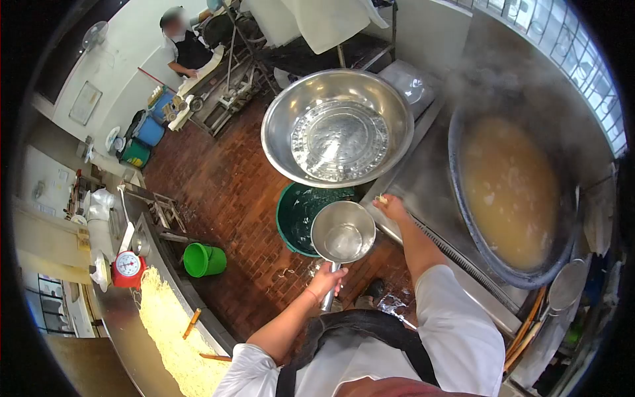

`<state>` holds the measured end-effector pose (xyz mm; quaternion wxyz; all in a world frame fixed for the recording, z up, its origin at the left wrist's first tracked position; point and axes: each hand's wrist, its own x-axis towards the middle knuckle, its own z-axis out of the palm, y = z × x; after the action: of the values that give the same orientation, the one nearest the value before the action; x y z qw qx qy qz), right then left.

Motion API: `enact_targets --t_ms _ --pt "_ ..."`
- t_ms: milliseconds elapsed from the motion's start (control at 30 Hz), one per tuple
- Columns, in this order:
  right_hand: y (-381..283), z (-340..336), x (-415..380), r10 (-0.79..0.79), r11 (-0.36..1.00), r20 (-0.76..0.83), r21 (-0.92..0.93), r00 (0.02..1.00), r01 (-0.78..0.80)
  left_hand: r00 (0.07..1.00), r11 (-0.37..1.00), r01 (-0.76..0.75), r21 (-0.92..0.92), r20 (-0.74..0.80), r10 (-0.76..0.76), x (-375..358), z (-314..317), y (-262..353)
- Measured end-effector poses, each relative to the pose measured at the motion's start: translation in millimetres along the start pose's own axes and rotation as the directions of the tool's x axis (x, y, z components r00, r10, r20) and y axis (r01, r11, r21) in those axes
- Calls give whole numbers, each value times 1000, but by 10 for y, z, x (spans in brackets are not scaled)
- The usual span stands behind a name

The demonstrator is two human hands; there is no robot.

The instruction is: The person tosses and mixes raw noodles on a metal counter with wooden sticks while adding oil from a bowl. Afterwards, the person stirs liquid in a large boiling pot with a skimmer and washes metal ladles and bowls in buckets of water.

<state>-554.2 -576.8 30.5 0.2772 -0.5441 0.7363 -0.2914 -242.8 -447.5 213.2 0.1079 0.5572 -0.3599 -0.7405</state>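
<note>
My left hand (pixel 325 283) is wrapped round the handle of a metal saucepan (pixel 343 233). A little clear liquid seems to lie in its bottom. My right hand (pixel 393 207) is closed over the metal edge of the stove counter, pinching a small pale yellow scrap (pixel 381 198) whose kind I cannot make out. Just beyond both hands is a wide steel basin (pixel 276 132) with what looks like water in it. Partly hidden below the basin and saucepan, a dark green tub (pixel 287 228) stands on the floor.
At right, steam rises from a large vat (pixel 456 178) of cloudy yellowish liquid. Long-handled strainers (pixel 567 286) lean beside it. A bright green bucket (pixel 204 260) stands left, near a table with yellow noodles (pixel 169 324) and a red scale (pixel 128 266). A person (pixel 188 49) works at a far machine.
</note>
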Motion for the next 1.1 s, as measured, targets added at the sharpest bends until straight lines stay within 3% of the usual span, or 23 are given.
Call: enact_targets --t_ms 100,200,300,333,433,567,633,700,733,767,800,833,867,933,967,1033,1100 --pt "-67 -124 -59 105 986 -2 130 994 -104 1000 1000 3 10 -8 -2 10 -6 -19" --pt "304 -127 75 296 811 147 484 944 -330 1000 1000 3 26 7 -3 39 -26 -37" --pt "281 -375 -5 396 451 136 833 908 -321 999 998 1 58 48 -4 41 -21 30" --pt "172 -579 -43 408 370 184 862 894 -346 999 997 -8 78 53 4 86 -18 -3" --pt "-177 -1029 -106 455 324 74 914 888 -243 997 991 -48 123 73 39 191 50 -40" --pt "-982 -1754 -289 303 468 -10 873 953 -140 986 980 -111 164 138 88 269 169 43" --pt "-1479 -1963 -470 262 439 -71 897 962 -53 987 971 -104 215 142 74 241 274 192" --pt "-1777 -1985 -632 237 460 -190 886 953 62 979 969 -142 201 175 107 308 350 245" --pt "-1775 -1948 -677 91 474 -145 876 985 85 977 966 -154 209 178 117 336 403 295" --pt "-1786 -1846 -739 -7 600 -171 788 985 141 975 961 -163 225 184 122 357 451 317" --pt "-1651 -1547 -740 -21 544 -188 822 982 169 975 954 -160 252 191 113 473 471 287" --pt "-1749 -1455 -871 12 777 -136 625 991 77 974 964 -144 224 203 98 592 472 240" --pt "-1571 -1257 -885 -86 899 -30 428 996 91 973 971 -126 203 216 81 707 476 189" --pt "-1470 -1184 -1076 -121 993 249 13 961 122 974 955 -148 256 205 96 665 555 273" --pt "-1106 -848 -1101 -170 983 23 -63 985 171 972 957 -156 243 210 105 651 573 333" --pt "-1009 -964 -1280 -118 988 -144 86 982 131 970 966 -158 206 215 113 584 614 372" --pt "-814 -1086 -1433 -113 973 -401 141 909 183 980 960 -104 259 191 55 620 578 354"
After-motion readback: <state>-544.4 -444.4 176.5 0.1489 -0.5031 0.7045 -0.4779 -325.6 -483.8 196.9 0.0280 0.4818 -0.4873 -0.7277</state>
